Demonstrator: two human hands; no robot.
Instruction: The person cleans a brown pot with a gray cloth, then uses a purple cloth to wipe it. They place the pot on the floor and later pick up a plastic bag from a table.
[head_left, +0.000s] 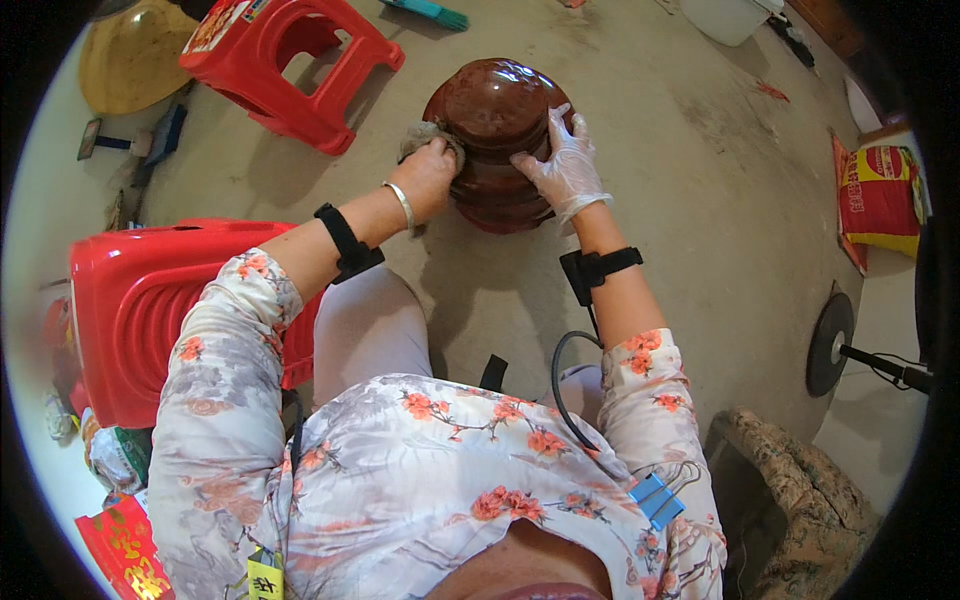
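A brown glazed ceramic jar (501, 150) with a shiny, rounded top stands on the floor in front of me. My left hand (427, 178), bare with a silver bangle at the wrist, is closed around a grey cloth (421, 137). The cloth presses against the jar's left side. On the other side, my right hand (564, 165) wears a clear plastic glove and grips the jar, its thumb towards the middle and its fingers along the right edge. The jar's far side and its underside are hidden.
A red plastic stool (300, 75) stands at far left, and another red stool (172, 300) beside my left arm. A teal brush (431, 11) lies beyond the jar. Rightward are a red-and-yellow bag (877, 199) and a round black stand base (830, 345). A cable (559, 382) hangs by my right arm.
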